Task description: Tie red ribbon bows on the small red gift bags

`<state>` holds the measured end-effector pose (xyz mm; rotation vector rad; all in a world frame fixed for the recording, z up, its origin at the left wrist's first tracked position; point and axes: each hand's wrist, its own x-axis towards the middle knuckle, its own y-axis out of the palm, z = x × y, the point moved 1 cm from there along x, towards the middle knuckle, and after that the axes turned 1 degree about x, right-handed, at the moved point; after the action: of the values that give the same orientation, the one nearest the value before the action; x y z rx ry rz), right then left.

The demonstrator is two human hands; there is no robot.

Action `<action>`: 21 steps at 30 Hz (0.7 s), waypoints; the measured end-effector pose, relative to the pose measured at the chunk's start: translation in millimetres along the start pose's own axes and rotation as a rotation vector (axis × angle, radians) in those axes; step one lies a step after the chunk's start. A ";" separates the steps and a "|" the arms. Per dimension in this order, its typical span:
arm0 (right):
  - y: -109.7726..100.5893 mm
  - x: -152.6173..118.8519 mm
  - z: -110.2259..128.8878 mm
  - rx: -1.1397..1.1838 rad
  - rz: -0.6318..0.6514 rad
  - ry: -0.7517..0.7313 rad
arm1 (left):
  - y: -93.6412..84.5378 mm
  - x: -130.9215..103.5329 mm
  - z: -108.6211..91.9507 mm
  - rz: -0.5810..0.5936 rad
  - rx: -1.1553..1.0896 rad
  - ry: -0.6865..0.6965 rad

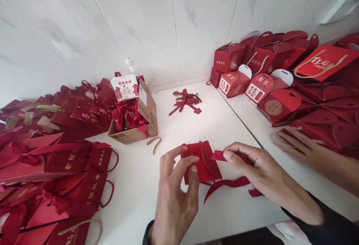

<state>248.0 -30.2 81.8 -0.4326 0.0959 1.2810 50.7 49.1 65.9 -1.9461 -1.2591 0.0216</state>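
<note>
A small red box (208,162) with curved flaps lies on the white table. My left hand (179,189) grips its left side, thumb and fingers on the flap. In my right hand (249,159), pinched between thumb and fingers, is the end of a red ribbon (218,155), just right of the flap. More dark red ribbon (228,186) trails over the table below the box and my right hand.
A cardboard box (133,134) of ribbons and cards stands at centre left, a tan strip (155,142) beside it. Red straps (186,102) lie behind. Red gift boxes (81,190) crowd the left, others (231,84) the right. Another person's hand (303,146) reaches in at right.
</note>
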 end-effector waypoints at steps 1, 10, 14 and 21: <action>0.3 0.8 -0.4 0.001 0.003 0.004 | 2.2 0.6 -1.6 0.022 0.025 0.005; 4.1 7.8 1.1 -0.035 0.001 0.023 | 11.0 3.7 -3.8 0.054 0.182 0.063; 4.4 8.9 4.3 -0.058 -0.016 -0.050 | 12.8 4.4 -3.6 0.042 0.187 0.051; 5.3 9.2 2.4 -0.081 0.024 -0.046 | 15.2 9.8 -2.9 0.064 0.140 0.032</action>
<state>245.3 -19.8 79.8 -0.4730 0.0104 1.3204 68.4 52.1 62.1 -1.8583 -1.1435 0.1077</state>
